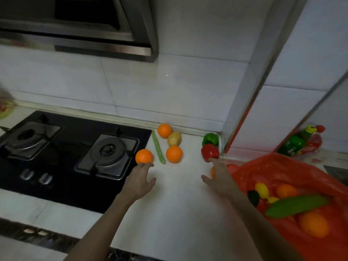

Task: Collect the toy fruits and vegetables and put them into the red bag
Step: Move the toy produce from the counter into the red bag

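The red bag lies open at the right with several toys inside, among them a cucumber, a lemon and oranges. On the white counter sit an orange at the stove's edge, a green bean pod, two more oranges, a potato, a green pepper and a red pepper. My left hand is open, its fingertips just below the near orange. My right hand is open, fingertips touching the red pepper.
A black two-burner gas stove fills the left of the counter, with a range hood above it. Tiled walls close the back and form a corner column at the right. Bottles stand beyond the bag.
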`<state>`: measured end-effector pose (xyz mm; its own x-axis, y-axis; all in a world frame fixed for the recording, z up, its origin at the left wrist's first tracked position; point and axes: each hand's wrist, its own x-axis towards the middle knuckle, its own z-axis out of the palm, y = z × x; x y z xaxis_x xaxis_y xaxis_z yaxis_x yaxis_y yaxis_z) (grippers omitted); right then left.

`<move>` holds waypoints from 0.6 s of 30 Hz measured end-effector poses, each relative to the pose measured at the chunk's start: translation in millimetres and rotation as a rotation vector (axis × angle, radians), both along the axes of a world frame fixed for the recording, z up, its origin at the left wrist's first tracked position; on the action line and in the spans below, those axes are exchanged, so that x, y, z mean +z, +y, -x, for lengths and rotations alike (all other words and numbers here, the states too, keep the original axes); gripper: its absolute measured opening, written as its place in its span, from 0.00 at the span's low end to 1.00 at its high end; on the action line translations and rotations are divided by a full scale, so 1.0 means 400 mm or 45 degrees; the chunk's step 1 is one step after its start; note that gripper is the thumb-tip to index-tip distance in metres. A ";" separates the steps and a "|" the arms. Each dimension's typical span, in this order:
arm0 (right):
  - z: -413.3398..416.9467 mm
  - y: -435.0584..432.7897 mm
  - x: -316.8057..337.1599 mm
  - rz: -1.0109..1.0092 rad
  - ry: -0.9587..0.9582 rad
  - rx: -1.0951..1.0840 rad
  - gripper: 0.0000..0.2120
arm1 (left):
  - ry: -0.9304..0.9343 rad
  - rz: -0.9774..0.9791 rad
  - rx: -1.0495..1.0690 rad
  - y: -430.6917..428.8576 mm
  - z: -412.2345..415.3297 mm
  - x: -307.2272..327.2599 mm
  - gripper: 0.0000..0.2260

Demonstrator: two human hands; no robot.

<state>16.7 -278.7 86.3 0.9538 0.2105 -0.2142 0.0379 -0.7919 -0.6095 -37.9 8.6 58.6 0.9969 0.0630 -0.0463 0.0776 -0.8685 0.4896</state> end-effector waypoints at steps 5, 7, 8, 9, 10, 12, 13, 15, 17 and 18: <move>-0.043 0.024 -0.046 0.191 0.076 -0.254 0.38 | 0.016 -0.036 -0.029 0.069 -0.119 -0.025 0.23; -0.056 0.032 -0.057 0.242 0.093 -0.313 0.38 | -0.022 -0.049 -0.066 0.089 -0.158 -0.035 0.22; -0.062 0.035 -0.060 0.276 0.100 -0.328 0.37 | -0.031 -0.059 -0.091 0.100 -0.176 -0.040 0.22; -0.068 0.037 -0.066 0.308 0.105 -0.339 0.37 | -0.042 -0.078 -0.120 0.110 -0.194 -0.048 0.21; -0.075 0.037 -0.071 0.343 0.108 -0.348 0.37 | -0.045 -0.104 -0.149 0.119 -0.210 -0.057 0.22; -0.090 0.036 -0.086 0.422 0.112 -0.354 0.38 | -0.040 -0.163 -0.200 0.131 -0.239 -0.074 0.23; -0.098 0.034 -0.095 0.463 0.116 -0.349 0.39 | -0.023 -0.188 -0.212 0.136 -0.252 -0.084 0.24; -0.115 0.030 -0.111 0.532 0.129 -0.329 0.39 | 0.036 -0.246 -0.228 0.143 -0.274 -0.100 0.26; -0.129 0.023 -0.128 0.592 0.128 -0.295 0.38 | 0.111 -0.280 -0.249 0.143 -0.288 -0.106 0.26; -0.135 0.018 -0.135 0.626 0.124 -0.274 0.38 | 0.144 -0.275 -0.249 0.139 -0.291 -0.105 0.26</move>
